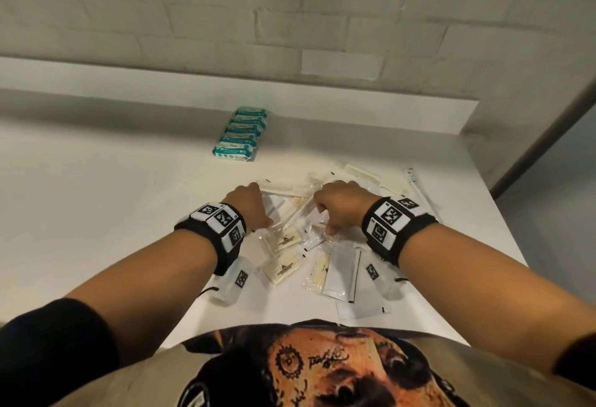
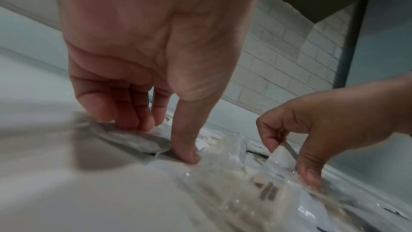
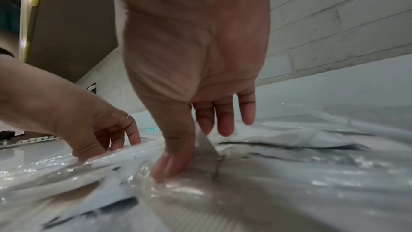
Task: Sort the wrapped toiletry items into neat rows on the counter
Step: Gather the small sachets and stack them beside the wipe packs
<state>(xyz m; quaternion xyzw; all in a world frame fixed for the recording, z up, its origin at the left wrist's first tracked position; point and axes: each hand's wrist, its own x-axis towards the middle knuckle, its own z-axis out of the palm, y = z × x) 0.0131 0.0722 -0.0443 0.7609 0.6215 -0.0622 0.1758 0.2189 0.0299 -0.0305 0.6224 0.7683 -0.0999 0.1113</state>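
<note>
White tabletop (image 1: 96, 213) under a loose heap of clear-wrapped toiletry items (image 1: 300, 245), spread from the middle toward the near edge. Both hands down in the far part of that heap. Left hand (image 1: 250, 205) with fingers bent downward, fingertips (image 2: 125, 121) pressing a flat wrapped packet (image 2: 133, 140) against the tabletop, thumb set down just beside it on the plastic; seen from the left wrist, nothing lifted. Right hand (image 1: 338, 206) pinching a thin flat sachet (image 3: 206, 144) between thumb and forefinger, the other fingers loose and hanging above the wrappers; sachet tilted up on edge, lower corner still among the pile. Hands near each other but apart.

Within the heap: cream soap bars in clear wrap (image 1: 287, 240), grey-white sachets (image 1: 342, 274) nearer the body, wrapped combs (image 1: 362, 174) at the far right, a long thin wrapped stick (image 1: 416, 187) at the right edge; contents of several wrappers too blurred to tell.

Further back, well apart from the heap, a neat row of teal-and-white packets (image 1: 242, 132) running toward the white brick wall (image 1: 290, 3). Marker bands (image 1: 392, 221) on both wrists.
</note>
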